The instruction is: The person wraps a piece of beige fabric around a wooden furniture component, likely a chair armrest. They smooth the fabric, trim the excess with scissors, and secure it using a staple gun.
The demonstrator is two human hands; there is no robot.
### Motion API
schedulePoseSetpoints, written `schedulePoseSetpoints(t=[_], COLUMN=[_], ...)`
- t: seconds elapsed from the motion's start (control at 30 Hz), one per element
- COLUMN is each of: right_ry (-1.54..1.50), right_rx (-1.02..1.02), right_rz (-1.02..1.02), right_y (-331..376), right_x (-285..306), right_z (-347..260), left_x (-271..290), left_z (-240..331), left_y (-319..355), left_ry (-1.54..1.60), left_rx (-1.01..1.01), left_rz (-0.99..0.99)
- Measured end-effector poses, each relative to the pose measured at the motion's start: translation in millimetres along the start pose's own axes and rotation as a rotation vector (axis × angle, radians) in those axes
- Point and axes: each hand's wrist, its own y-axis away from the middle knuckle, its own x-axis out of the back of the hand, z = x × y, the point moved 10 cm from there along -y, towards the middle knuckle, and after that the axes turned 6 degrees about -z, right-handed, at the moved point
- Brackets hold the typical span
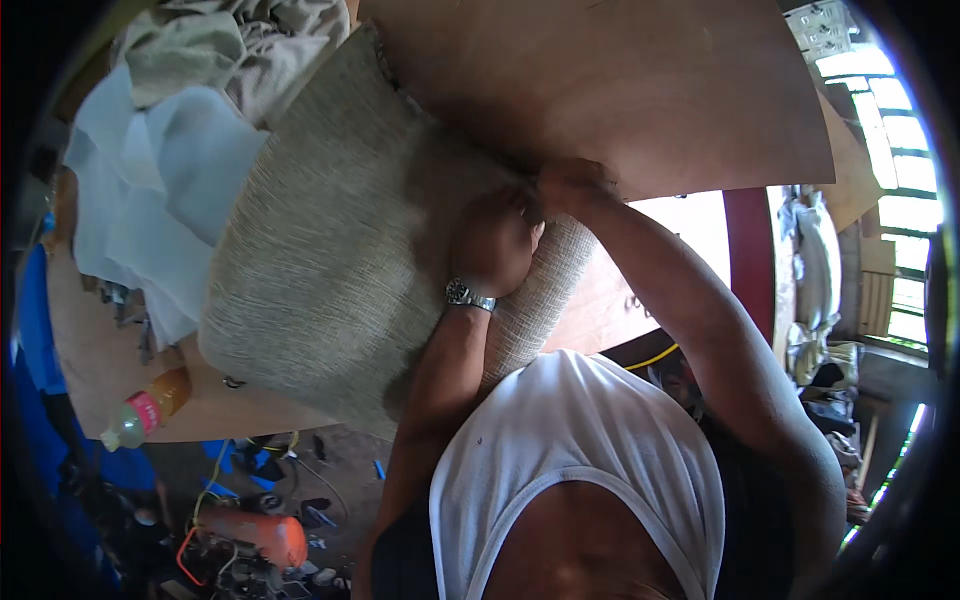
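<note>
A large padded piece covered in grey-beige woven fabric (310, 240) lies before me, its right side folding down in a paler strip. My left hand (495, 245), with a metal watch (468, 295) at the wrist, is on the fabric near its upper right edge. It is blurred, but its fingers look curled in on the cloth there. Close beside it, my right hand (575, 188) is closed at that same edge, against the underside of a big brown board (620, 90). Whatever sits between the right fingers is hidden.
White sheet material (180, 190) and crumpled cloth (230, 50) lie at the left. A bottle (145, 410) with a pink label rests on the table's front left. Below it on the floor are an orange tank (255, 535), cables and scraps. Barred windows (900, 170) stand at the right.
</note>
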Motion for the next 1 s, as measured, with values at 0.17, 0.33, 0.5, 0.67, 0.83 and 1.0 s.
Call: schedulePoseSetpoints(t=[0.17,0.33,0.5,0.67,0.83,1.0], right_ry=[-0.364,-0.959,-0.377,-0.431,-0.335,-0.240], right_rx=[-0.015,-0.067,0.295,0.366,0.574,0.463], right_rz=[0.197,0.401,1.106,1.125,0.794,0.661], right_y=[-18,11,100,124,155,127], right_x=[-16,-30,37,47,13,-28], right_z=[13,32,2,0,-37,-32], left_x=[5,7,-4,-13,-27,-13], left_z=[-4,-7,-10,5,-8,-9], left_y=[0,3,4,-2,-8,1], left_ry=[0.008,0.035,0.099,-0.073,-0.115,-0.178], left_rx=[0.006,0.001,0.004,0.032,0.056,-0.037], left_rz=[0.049,0.027,-0.038,-0.119,-0.441,-0.496])
